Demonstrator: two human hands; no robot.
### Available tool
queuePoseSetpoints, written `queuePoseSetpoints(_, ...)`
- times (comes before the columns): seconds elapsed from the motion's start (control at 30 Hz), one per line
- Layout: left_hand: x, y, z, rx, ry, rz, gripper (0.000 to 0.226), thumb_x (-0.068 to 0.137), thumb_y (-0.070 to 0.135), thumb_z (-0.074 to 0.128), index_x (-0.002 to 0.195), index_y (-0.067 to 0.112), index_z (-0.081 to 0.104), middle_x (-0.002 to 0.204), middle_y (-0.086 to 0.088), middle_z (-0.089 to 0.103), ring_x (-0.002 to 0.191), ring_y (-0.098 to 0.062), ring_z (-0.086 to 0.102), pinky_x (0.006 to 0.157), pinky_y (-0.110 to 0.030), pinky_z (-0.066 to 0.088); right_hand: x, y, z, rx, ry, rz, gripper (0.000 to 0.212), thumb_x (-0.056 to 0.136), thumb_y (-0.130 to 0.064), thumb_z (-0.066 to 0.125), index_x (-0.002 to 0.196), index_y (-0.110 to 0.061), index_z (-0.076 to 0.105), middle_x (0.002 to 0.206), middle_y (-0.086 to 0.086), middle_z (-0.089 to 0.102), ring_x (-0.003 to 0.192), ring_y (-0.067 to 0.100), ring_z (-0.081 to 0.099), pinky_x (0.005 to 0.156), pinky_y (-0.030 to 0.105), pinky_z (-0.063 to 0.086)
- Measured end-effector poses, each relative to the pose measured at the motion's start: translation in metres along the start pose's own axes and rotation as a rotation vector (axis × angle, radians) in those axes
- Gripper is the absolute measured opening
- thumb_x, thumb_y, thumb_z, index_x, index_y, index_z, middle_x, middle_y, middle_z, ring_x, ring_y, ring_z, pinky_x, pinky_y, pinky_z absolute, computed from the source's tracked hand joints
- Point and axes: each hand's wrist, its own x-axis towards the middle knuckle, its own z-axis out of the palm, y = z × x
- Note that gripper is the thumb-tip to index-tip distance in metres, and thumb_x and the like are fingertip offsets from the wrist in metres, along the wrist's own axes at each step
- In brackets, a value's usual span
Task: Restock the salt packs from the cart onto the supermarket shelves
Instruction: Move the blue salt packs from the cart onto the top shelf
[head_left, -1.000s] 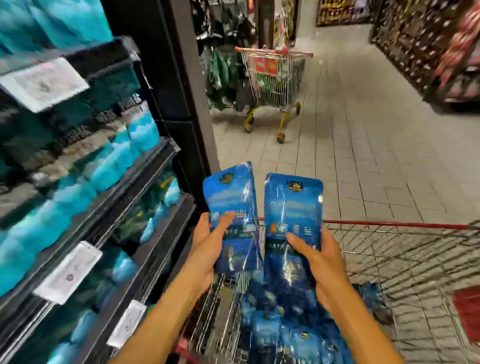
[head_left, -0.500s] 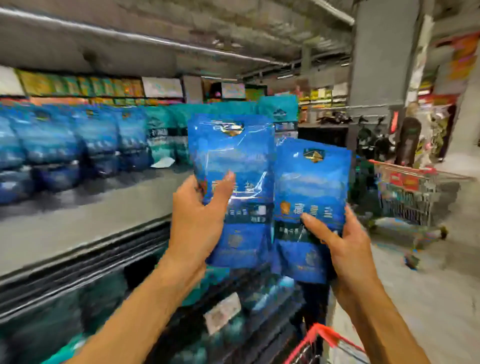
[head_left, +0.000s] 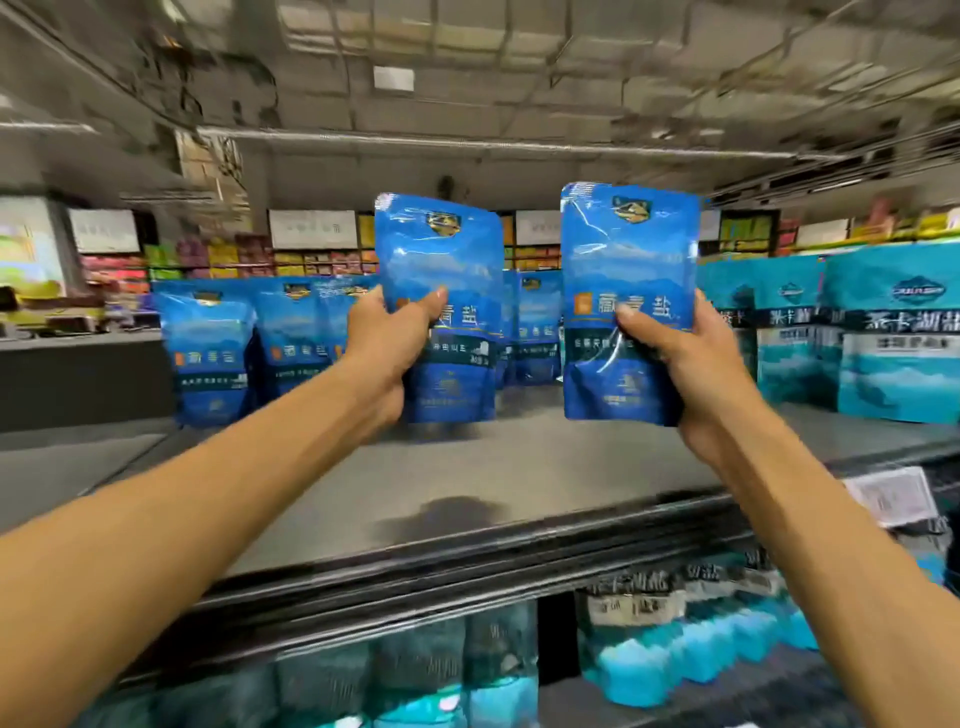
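Note:
My left hand (head_left: 387, 343) grips one blue salt pack (head_left: 447, 270) upright, thumb across its front. In my right hand (head_left: 680, 364) is a second blue salt pack (head_left: 628, 260), also upright. Both packs hang above the grey top shelf (head_left: 467, 483), side by side with a gap between them. Behind them stands a row of matching blue salt packs (head_left: 213, 348) at the back of the shelf. The cart is out of view.
Teal salt bags (head_left: 893, 332) stand on the same shelf at the right. A lower shelf holds more teal bags (head_left: 675, 649). A white price tag (head_left: 891, 493) hangs on the shelf edge at right. The shelf front in the middle is bare.
Both hands have lifted the two packs from over the cart up to the top shelf and spread them apart. My view has swung from the aisle to face the shelf.

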Motion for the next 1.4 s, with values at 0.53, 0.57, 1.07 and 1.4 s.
queuePoseSetpoints(0.53,0.155,-0.133,0.076,0.07,0.151,-0.098,0.032,0.09,0.019,0.069,0.121,0.011,0.062,0.124,-0.01,0.067,0.113,-0.028,0.063,0.1,-0.048,0.051,0.194,0.125,-0.003,-0.312,-0.101,0.419,0.045,0.077,0.001,0.08,0.119,0.005,0.064,0.116,0.018,0.071,0.111,0.037,0.067,0.101,0.06,0.047)
queuePoseSetpoints(0.57,0.161,-0.137,0.077,0.095,0.161,-0.108,0.047,0.091,0.024,0.068,0.134,0.011,0.055,0.136,-0.008,0.06,0.122,-0.026,0.058,0.105,-0.046,0.047,0.2,0.133,-0.004,-0.309,-0.103,0.434,0.046,0.077,0.001,0.08,0.12,0.004,0.063,0.117,0.018,0.07,0.11,0.036,0.067,0.1,0.059,0.049)
queuePoseSetpoints(1.07,0.144,-0.148,0.058,1.162,-0.181,-0.115,0.043,0.083,0.039,0.076,0.078,0.01,0.044,0.091,-0.014,0.062,0.079,-0.032,0.069,0.069,-0.043,0.061,0.226,0.157,-0.017,-0.834,-0.32,0.534,0.05,0.06,-0.016,0.095,0.102,-0.005,0.069,0.081,0.009,0.071,0.067,0.023,0.06,0.066,0.034,0.051)
queuePoseSetpoints(1.4,0.173,-0.148,0.064,1.362,-0.199,-0.136,0.046,0.084,0.044,0.073,0.072,0.006,0.051,0.056,-0.006,0.062,0.04,-0.018,0.059,0.056,-0.028,0.056,0.236,0.196,-0.017,-0.795,-0.162,0.374,0.036,0.066,-0.019,0.092,0.093,-0.019,0.069,0.1,0.004,0.073,0.089,0.019,0.067,0.092,0.036,0.055)
